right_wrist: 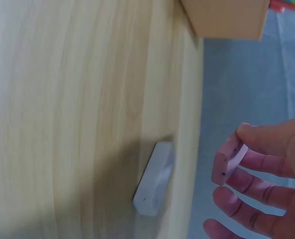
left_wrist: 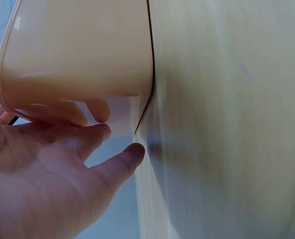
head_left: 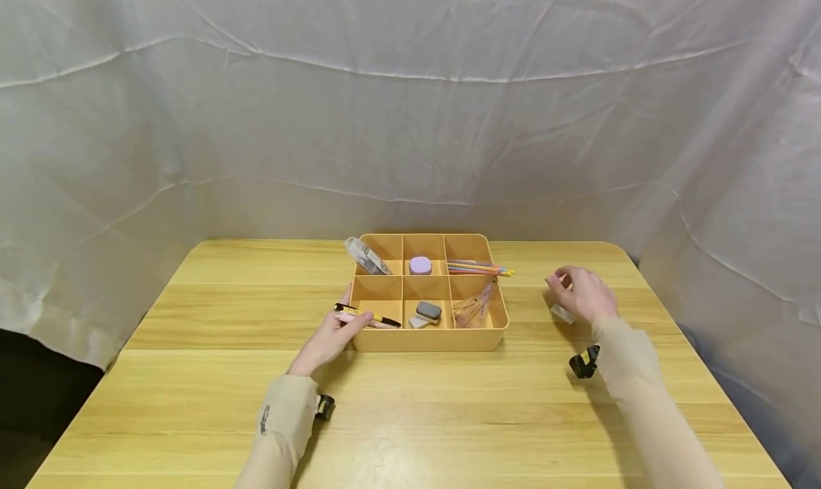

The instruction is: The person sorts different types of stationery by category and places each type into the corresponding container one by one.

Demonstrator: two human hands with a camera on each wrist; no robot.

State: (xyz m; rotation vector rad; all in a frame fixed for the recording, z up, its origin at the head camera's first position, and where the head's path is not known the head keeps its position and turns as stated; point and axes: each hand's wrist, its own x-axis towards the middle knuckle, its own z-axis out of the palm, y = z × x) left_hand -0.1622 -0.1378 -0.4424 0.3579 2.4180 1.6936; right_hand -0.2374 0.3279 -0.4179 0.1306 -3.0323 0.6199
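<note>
My left hand (head_left: 330, 343) grips the left wall of a light-orange compartment box (head_left: 426, 341), its thumb over the rim beside the pens (head_left: 378, 320) and its fingers against the outside wall (left_wrist: 77, 59). Between thumb and fingertips, my right hand (head_left: 586, 293) pinches a small pinkish eraser (right_wrist: 228, 159), raised off the table to the right of the box. Below that hand a white eraser (right_wrist: 154, 179) lies on the table. Grey and white erasers (head_left: 427, 311) sit in the front middle compartment.
The back compartments hold a correction tape (head_left: 368, 256), a lilac round-cornered item (head_left: 420, 265) and coloured pencil-like sticks (head_left: 477, 267) poking over the right rim. Clear printed packets (head_left: 474, 307) fill the front right one. A pale curtain hangs behind the wooden table (head_left: 417, 418).
</note>
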